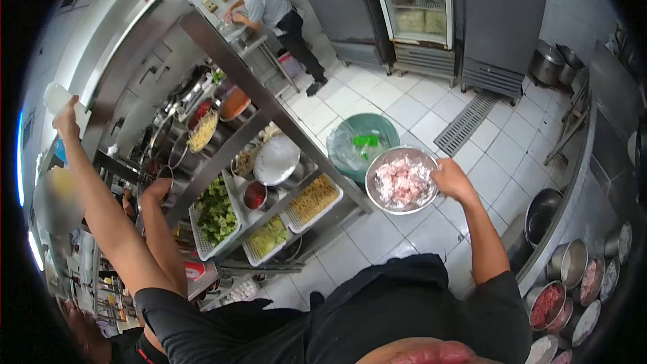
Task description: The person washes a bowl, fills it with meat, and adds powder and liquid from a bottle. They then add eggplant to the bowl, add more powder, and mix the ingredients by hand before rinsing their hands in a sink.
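My left hand [67,120] is raised at the far left, its fingers closed on a pale white object [57,99] beside the top of the metal shelf; its exact kind is hard to make out. With my right hand [450,178] I grip the rim of a metal bowl [370,192]. Pieces of pale pink raw meat [404,180], seemingly with a white coating or clear wrap, lie in it. The bowl is level, above the floor and overlapping the edge of a green bin [340,136] in view.
A metal shelf [236,71] holds trays of broccoli [217,219], noodles [313,202] and cabbage [268,236]. A co-worker's hand [157,190] reaches in at left. Another person [266,10] stands at a back counter. Meat bowls [546,305] line the right; a fridge [414,0] stands behind.
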Motion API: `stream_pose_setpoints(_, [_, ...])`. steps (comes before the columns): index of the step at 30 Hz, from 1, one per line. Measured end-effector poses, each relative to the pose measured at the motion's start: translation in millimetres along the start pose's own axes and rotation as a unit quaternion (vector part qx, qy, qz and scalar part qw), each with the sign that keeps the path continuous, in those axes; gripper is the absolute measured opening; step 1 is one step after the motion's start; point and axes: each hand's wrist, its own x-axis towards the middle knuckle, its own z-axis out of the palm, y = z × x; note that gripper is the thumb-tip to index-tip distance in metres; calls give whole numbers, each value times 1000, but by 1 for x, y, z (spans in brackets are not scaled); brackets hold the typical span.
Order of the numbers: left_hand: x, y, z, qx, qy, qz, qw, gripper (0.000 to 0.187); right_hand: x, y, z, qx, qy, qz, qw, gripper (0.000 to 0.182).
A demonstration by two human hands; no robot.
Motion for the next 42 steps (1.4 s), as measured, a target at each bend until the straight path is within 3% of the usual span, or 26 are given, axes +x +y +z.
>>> stream_pose_setpoints(1, [5,-5,-4,-2,-32,-20,999,89,-3,2,-1,5,-4,10,1000,20])
stream_pose_setpoints(2, [4,-9,-6,-33,-77,32,996,87,-6,4,-3,19,-5,10,1000,20])
stream_pose_setpoints(5, [13,-21,5,9,-104,38,994,87,-15,-3,-9,16,7,38,999,19])
stream_pose_setpoints(8, [4,-17,-7,289,-11,162,943,69,-17,-17,-10,19,8,35,999,19])
stream_pose_setpoints(9, [-14,3,-15,314,57,203,926,65,-16,-19,-14,28,-1,40,999,19])
stream_pose_setpoints(11, [-87,56,-34,159,135,253,945,58,-13,-10,-26,21,9,25,999,16])
stream_pose_setpoints(13, [-192,122,-62,-164,128,272,939,52,-3,-1,-41,31,1,22,999,14])
stream_pose_setpoints(14, [-238,125,-67,-299,98,256,914,49,3,-15,-5,19,2,17,1000,14])
stream_pose_setpoints(16, [-356,161,-69,-446,-15,205,871,44,11,-16,-6,25,-9,5,1000,14])
stream_pose_setpoints(17, [-436,180,-60,-421,-122,187,879,30,20,-13,-13,29,-14,-6,999,14])
stream_pose_setpoints(19, [-559,191,-35,-358,-347,-1,867,19,38,0,-26,20,-38,-33,999,16])
stream_pose_setpoints(20, [-620,197,-23,-294,-444,-82,842,19,37,2,-27,13,-53,-23,998,17])
stream_pose_setpoints(22, [-709,119,23,-339,-546,-214,736,25,39,10,-6,-34,-63,-24,997,21])
stream_pose_setpoints(24, [-760,88,48,-327,-553,-309,701,24,46,18,-5,-47,-80,-57,994,22])
stream_pose_setpoints(27, [-778,83,56,-345,-602,-427,579,24,58,22,-4,-64,-85,-74,992,22])
stream_pose_setpoints(31, [-802,74,69,-348,-612,-470,533,23,86,21,-10,-128,-138,-113,976,23])
stream_pose_setpoints(33, [-815,73,77,-348,-626,-484,502,18,95,22,-11,-156,-152,-88,972,23])
stream_pose_setpoints(35, [-826,75,84,-340,-614,-493,514,18,112,27,-7,-164,-153,-114,968,27])
stream_pose_setpoints(36, [-834,76,89,-347,-594,-501,525,19,122,24,-4,-233,-151,-89,956,34])
stream_pose_setpoints(39, [-861,81,106,-358,-524,-515,577,20,119,20,22,-411,85,-282,863,36])
stream_pose_setpoints(42, [-889,88,116,-349,-478,-517,618,22,109,39,52,-408,41,-311,857,41])
